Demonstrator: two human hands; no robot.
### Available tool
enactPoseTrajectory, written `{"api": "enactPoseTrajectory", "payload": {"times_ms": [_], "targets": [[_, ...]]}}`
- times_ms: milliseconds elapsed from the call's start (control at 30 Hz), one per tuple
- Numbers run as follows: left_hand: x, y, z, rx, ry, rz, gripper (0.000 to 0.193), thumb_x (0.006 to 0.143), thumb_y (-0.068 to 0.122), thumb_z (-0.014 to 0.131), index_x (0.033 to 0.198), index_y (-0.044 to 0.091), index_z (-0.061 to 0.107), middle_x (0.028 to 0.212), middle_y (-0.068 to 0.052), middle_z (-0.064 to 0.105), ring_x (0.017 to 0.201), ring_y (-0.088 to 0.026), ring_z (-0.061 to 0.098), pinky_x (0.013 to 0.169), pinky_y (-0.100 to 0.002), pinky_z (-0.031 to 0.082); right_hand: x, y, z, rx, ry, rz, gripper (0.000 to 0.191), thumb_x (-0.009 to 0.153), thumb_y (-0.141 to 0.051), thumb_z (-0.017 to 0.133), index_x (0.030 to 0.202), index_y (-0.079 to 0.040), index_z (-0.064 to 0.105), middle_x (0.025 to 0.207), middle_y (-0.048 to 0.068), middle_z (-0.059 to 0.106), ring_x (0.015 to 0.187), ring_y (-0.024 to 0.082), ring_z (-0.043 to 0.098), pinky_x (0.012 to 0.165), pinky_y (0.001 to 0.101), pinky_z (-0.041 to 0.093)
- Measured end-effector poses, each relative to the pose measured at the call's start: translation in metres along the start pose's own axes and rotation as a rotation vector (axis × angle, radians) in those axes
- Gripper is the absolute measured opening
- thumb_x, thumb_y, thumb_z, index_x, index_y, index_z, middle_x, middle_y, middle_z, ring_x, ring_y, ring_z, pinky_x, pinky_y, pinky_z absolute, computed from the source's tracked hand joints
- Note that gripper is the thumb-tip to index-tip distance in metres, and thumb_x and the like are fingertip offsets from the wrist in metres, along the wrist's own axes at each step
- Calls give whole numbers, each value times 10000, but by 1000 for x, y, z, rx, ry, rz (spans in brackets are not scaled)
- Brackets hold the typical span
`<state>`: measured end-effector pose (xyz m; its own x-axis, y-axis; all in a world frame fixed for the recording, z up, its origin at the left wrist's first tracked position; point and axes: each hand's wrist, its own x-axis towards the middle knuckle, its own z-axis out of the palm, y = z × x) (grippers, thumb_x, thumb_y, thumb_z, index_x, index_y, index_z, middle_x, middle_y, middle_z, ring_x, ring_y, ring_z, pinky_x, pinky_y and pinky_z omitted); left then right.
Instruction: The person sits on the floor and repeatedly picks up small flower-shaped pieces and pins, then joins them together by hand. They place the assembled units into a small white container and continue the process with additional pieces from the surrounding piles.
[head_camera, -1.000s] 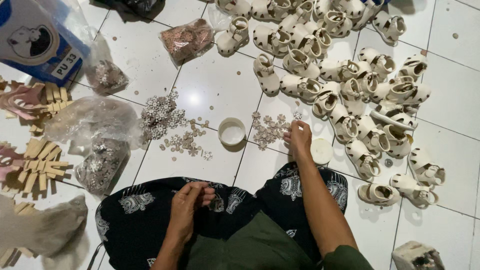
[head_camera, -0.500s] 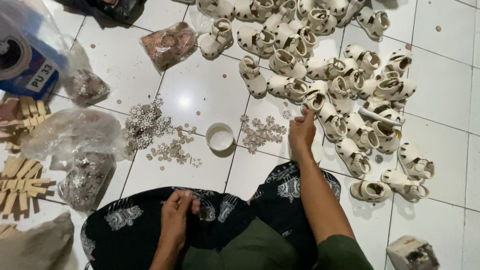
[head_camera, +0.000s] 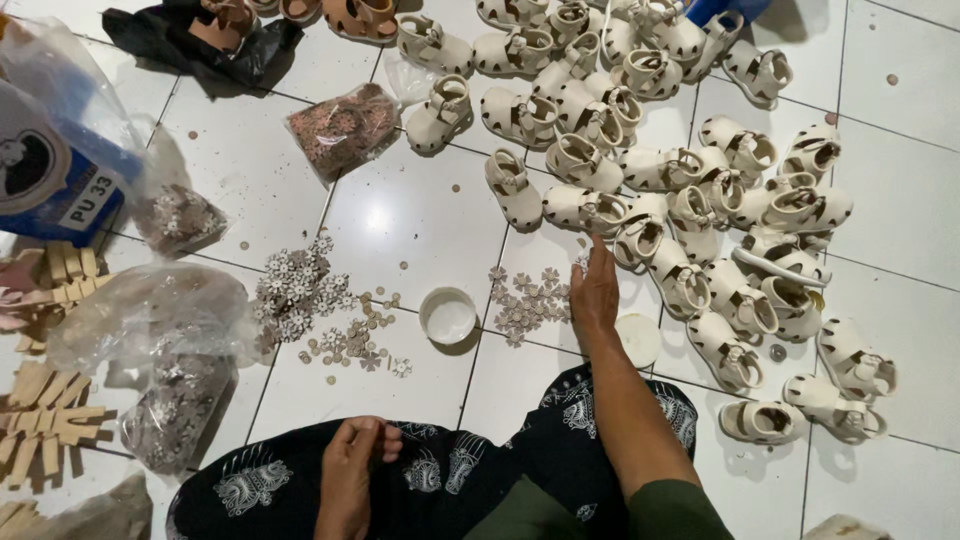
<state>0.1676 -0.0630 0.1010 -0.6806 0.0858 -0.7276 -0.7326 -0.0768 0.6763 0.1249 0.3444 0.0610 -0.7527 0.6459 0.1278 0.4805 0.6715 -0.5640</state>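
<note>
My right hand (head_camera: 594, 291) reaches out flat over the white tiled floor, its fingers touching a scatter of small flower-shaped pieces (head_camera: 528, 299) and pointing toward the nearest cream sandal (head_camera: 678, 272). It holds nothing that I can see. My left hand (head_camera: 352, 467) rests on my lap on a black patterned cloth (head_camera: 450, 475), fingers curled; whether it pinches something small is unclear. A small white round cup (head_camera: 448, 315) stands between the two heaps of pieces.
Several cream sandals (head_camera: 640, 140) cover the floor at the right and top. More flower pieces (head_camera: 300, 290), clear bags of pieces (head_camera: 150, 320), (head_camera: 343, 130), wooden strips (head_camera: 45, 420), a blue and white can (head_camera: 50, 170), a white lid (head_camera: 638, 338).
The view has shifted so that the floor sits lower in frame. My right hand has stretched further forward past the flower pieces toward the sandals. My left hand stays on my lap.
</note>
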Motion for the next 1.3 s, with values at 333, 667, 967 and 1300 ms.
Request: {"api": "enactPoseTrajectory", "payload": {"times_ms": [333, 667, 967, 1300], "targets": [[-4, -6, 2, -20, -28, 4, 264, 1011, 244, 573, 1000, -8, 650, 908, -147, 726, 798, -201, 672, 761, -337, 550, -2, 0, -5, 183, 25, 78, 560, 962, 38, 560, 1497, -51, 421, 1379, 205, 575, 1109, 313, 659, 901, 406, 562], [3, -20, -7, -11, -47, 11, 251, 1018, 224, 549, 931, -1, 621, 881, -137, 721, 785, -196, 672, 754, -338, 545, -1, 24, 29, 308, 22, 59, 533, 935, 25, 631, 1444, -34, 482, 1212, 189, 686, 1024, 251, 717, 882, 362, 585], [4, -15, 4, 50, -74, 29, 254, 1019, 226, 558, 914, 10, 640, 873, -129, 710, 763, -175, 644, 740, -321, 543, -9, 9, 30, 335, -101, -102, 563, 943, 70, 503, 1488, -52, 434, 1282, 205, 640, 1005, 250, 763, 863, 356, 605], [3, -10, 1, -31, -70, 39, 350, 1077, 269, 523, 882, -11, 598, 821, -131, 683, 720, -194, 619, 671, -315, 520, -9, -4, 20, 492, -103, -37, 568, 951, 57, 514, 1500, -55, 423, 1321, 177, 598, 1047, 232, 730, 880, 360, 608]]}}
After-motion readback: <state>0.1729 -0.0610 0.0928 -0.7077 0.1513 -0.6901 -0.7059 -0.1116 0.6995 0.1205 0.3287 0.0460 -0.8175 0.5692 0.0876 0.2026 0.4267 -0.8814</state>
